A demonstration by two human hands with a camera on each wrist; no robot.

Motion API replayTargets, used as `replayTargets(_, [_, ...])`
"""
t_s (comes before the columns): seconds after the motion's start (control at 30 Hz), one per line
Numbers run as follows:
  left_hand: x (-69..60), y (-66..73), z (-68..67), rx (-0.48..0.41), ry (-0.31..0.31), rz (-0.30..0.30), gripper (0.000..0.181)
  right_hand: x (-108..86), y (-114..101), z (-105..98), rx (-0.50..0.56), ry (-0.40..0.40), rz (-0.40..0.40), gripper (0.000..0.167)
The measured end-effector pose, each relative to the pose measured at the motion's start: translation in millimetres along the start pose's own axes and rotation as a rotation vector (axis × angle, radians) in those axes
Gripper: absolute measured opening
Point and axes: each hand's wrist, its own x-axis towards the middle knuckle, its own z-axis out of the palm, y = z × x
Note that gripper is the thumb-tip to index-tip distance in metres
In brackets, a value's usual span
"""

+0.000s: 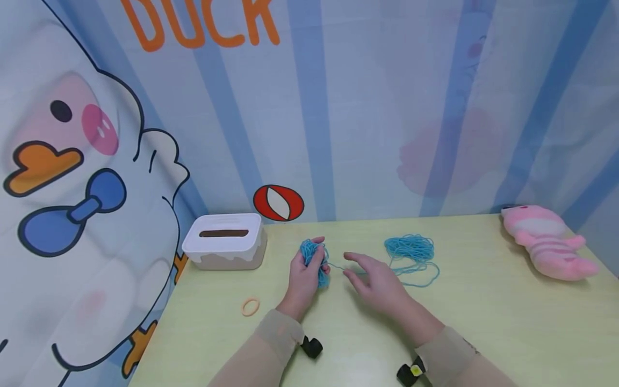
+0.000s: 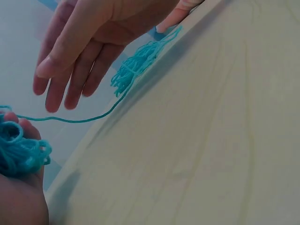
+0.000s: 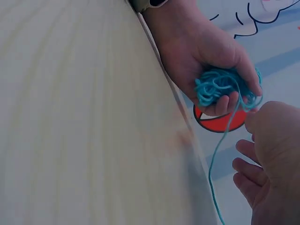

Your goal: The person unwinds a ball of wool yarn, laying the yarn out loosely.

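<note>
My left hand (image 1: 301, 282) grips a bundle of turquoise yarn (image 3: 216, 88), fingers and thumb wrapped around it and loops sticking out. A single strand (image 2: 77, 121) runs from this bundle toward a loose yarn pile (image 1: 410, 248) lying on the table to the right. Close beside the strand is my right hand (image 1: 379, 285), its thumb and fingers apart. Seen from the left wrist, the right hand's fingers extend loosely, with the strand passing just beyond their tips and nothing pinched.
A white-topped tissue box (image 1: 224, 242) stands at the back left of the pale table (image 1: 483, 322). Nearer the front lies a peach-coloured ring (image 1: 250, 307). At the far right is a pink plush toy (image 1: 548, 243). A printed curtain (image 1: 362, 107) hangs behind the table.
</note>
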Motion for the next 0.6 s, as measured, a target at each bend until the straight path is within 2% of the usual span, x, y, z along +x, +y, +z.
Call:
replayTargets(0.13, [-0.3,0.7,0.6,-0.002,-0.009,0.006,0.051,9.2,-6.7,13.7,0.021,-0.059,0.044,0.051])
replayTargets(0.23, [-0.7,1.0,1.1,0.002,-0.008,0.016,0.05,13.8,-9.6,20.5,0.016,-0.077,0.072,0.046])
replayTargets(0.43, [-1.3,0.0,0.3,0.069,0.012,0.034,0.047,14.1,-12.6,18.8,0.009,0.001,0.087,0.022])
replayTargets(0.6, [-2.1,-1.2,-1.5,0.163,0.046,0.026,0.038,7.2,-7.9,6.0,0.018,0.047,0.088,0.019])
